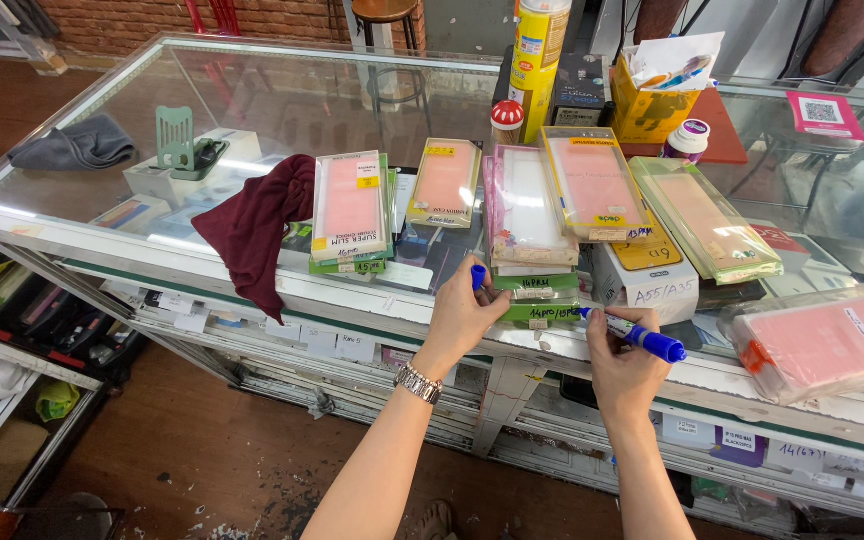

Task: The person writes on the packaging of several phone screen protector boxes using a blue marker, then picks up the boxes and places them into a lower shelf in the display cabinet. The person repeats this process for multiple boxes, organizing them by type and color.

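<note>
My right hand [624, 362] grips a blue marker [642, 339], its tip touching the front edge of a stack of phone-case boxes [536, 296] on a glass counter [272, 100]. My left hand [460, 315], with a metal wristwatch on the wrist, rests beside that stack and pinches the blue marker cap [478, 276]. The top box of the stack [534, 205] is pink and clear.
Several other flat case packages [350, 205] lie along the counter, with one [824, 340] at the right edge. A maroon cloth [257, 228] hangs over the front edge. A grey cloth [77, 145], a green stand [176, 140], a yellow can [538, 50] and a yellow box [652, 100] sit behind.
</note>
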